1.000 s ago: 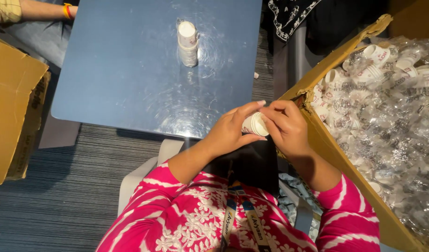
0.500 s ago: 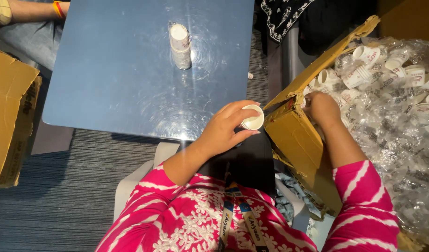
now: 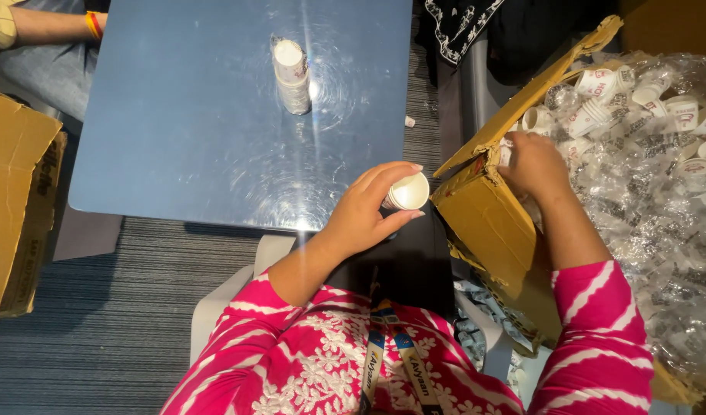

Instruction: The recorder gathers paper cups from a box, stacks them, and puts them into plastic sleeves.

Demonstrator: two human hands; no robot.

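Observation:
My left hand (image 3: 364,211) grips a small white paper cup (image 3: 408,192) at the near edge of the blue table (image 3: 176,138), the cup's mouth facing me. My right hand (image 3: 533,165) reaches over the flap of a cardboard box (image 3: 483,223) into clear plastic wrap holding several small paper cups (image 3: 599,107); its fingers are partly hidden, so what they touch is unclear. A stack of white paper cups (image 3: 291,75) stands upright on the table's far middle.
Another cardboard box (image 3: 18,207) sits at the left on the striped grey carpet (image 3: 99,307). Another person's arm with a coloured wristband (image 3: 57,23) shows at the top left. Dark patterned cloth (image 3: 476,23) hangs behind the table.
Both hands were together on one cup a second ago. My right hand has since gone right into the box of cups, while my left hand keeps the cup.

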